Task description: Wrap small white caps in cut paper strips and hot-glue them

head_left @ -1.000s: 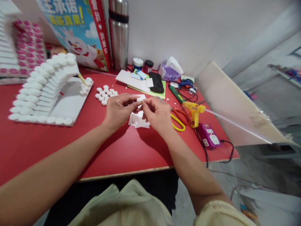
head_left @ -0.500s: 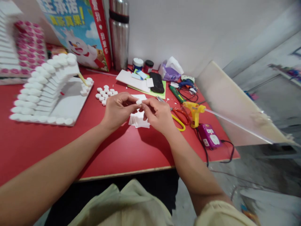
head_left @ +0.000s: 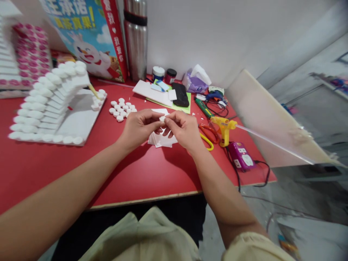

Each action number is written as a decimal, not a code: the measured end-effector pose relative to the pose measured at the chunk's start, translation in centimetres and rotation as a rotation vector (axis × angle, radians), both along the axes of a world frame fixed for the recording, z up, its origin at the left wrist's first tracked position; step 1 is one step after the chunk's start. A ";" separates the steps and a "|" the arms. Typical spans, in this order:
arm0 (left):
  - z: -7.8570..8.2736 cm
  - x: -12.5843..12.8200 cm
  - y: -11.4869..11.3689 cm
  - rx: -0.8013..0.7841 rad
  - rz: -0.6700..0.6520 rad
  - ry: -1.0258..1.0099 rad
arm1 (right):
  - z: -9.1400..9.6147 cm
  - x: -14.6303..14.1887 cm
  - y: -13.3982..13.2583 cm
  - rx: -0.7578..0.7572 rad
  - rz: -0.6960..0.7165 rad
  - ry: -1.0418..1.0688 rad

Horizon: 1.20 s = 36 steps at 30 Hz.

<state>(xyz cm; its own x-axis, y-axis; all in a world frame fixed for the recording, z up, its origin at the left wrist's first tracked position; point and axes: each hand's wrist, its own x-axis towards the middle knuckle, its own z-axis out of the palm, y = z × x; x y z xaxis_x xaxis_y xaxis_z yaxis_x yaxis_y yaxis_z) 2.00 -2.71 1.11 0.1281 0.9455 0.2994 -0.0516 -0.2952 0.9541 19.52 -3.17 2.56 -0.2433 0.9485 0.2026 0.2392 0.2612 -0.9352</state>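
Observation:
My left hand [head_left: 138, 127] and my right hand [head_left: 182, 129] meet above the red table [head_left: 81, 163], fingertips pinched together on one small white round foam piece [head_left: 162, 118]. Beneath them lies a pile of white foam squares [head_left: 161, 140]. A cluster of several more white round pieces [head_left: 121, 109] lies just left of my left hand. Further left stands a white stepped foam model [head_left: 54, 105] edged with round pieces.
Orange and yellow scissors [head_left: 207, 135], a yellow glue gun [head_left: 224, 128] and a purple socket block [head_left: 240, 156] lie right of my hands. A steel flask [head_left: 136, 40], paint pots, a black case [head_left: 180, 95] and a cartoon box stand at the back. A pale board [head_left: 261, 112] leans off the right edge.
Both hands have turned the small white piece slightly between the fingertips; the view shifted a little. Nothing else moved.

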 end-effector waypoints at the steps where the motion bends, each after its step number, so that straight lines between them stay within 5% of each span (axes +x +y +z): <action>1: 0.0 0.0 0.0 -0.010 -0.015 -0.004 | -0.1 0.1 0.1 -0.003 -0.001 0.014; 10: 0.0 -0.2 0.6 -0.124 -0.037 -0.092 | 0.5 -0.4 -0.2 -0.008 -0.043 0.070; 16: 0.5 -0.4 0.8 -0.620 -0.182 -0.461 | 0.9 -0.1 0.3 -0.152 -0.055 0.264; 22: 1.3 -0.7 0.6 -0.903 -0.158 -0.634 | 0.6 0.3 0.4 -0.022 -0.034 0.197; 36: 0.2 -0.4 0.8 -0.663 -0.268 -0.561 | -0.7 0.3 0.8 0.251 -0.160 -0.123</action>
<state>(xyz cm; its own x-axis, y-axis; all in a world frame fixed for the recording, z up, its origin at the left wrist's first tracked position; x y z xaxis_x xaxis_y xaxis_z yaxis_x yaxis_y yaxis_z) 1.56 -1.95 1.30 0.3680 0.9056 -0.2108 -0.5475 0.3943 0.7381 19.83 -2.39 1.83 -0.1326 0.9007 0.4137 0.4030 0.4303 -0.8078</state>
